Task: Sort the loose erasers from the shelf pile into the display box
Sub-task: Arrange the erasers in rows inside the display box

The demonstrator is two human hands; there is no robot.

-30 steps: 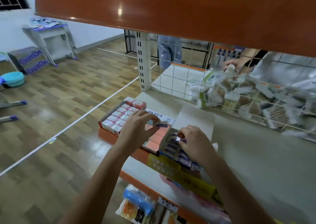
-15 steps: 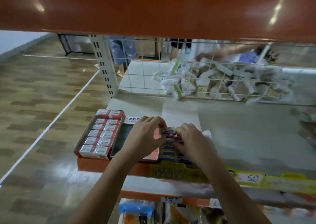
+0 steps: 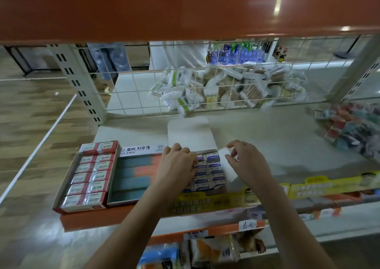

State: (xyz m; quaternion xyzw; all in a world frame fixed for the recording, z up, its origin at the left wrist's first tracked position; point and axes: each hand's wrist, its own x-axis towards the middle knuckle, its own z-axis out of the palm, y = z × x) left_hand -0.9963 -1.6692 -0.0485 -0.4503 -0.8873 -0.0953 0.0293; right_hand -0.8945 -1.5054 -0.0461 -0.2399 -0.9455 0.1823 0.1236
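The white display box [image 3: 190, 136] lies at the shelf's front with its lid folded back. Rows of blue-labelled erasers [image 3: 214, 170] fill it. My left hand [image 3: 176, 167] lies over the box's left column, fingers curled down round an eraser there; that eraser is mostly hidden under the fingertips. My right hand [image 3: 247, 161] hovers just right of the box beside its white side flap [image 3: 225, 167], fingers loosely curled and holding nothing. The blurred pile of loose packets [image 3: 353, 130] lies far right on the shelf.
Left of the display box stand a box of red-labelled erasers [image 3: 88, 176] and a box of blue-and-orange erasers [image 3: 133, 175]. A wire mesh [image 3: 144, 96] backs the shelf, with packets [image 3: 226, 87] heaped behind it. The orange upper shelf [image 3: 185, 7] hangs low overhead.
The view swung right, bringing the loose pile into sight. My right hand drew away from the eraser to the box's right side. My left hand stayed on the erasers.
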